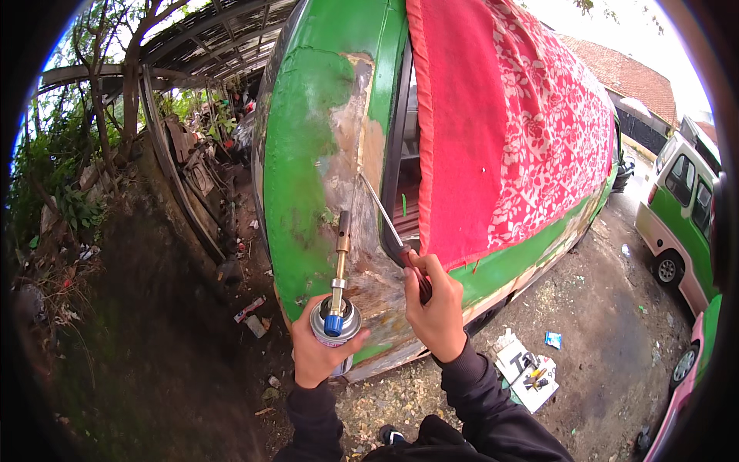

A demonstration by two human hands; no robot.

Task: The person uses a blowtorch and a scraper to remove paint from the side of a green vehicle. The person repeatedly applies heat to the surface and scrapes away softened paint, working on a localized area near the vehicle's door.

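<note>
My left hand point(321, 346) is wrapped around the gas canister of a blow torch point(339, 300), whose brass burner tube points away from me at the bodywork; no flame can be made out. A screwdriver point(417, 271) with a dark red handle is gripped in my right hand point(440, 300). Its metal shaft slants up and left, the tip at or very near a seam beside the window. Before me is the corner of a green vehicle body point(309, 144). Much of its paint is gone along the pillar point(352, 127), leaving brown, grey and tan patches.
A red flowered cloth point(462, 144) hangs over the vehicle's side window. On the ground to the right lie printed boards point(522, 369) with tools on them, and a blue wrapper point(553, 339). Other green vans point(684, 202) stand farther right. Timber and rubbish point(196, 173) line the left.
</note>
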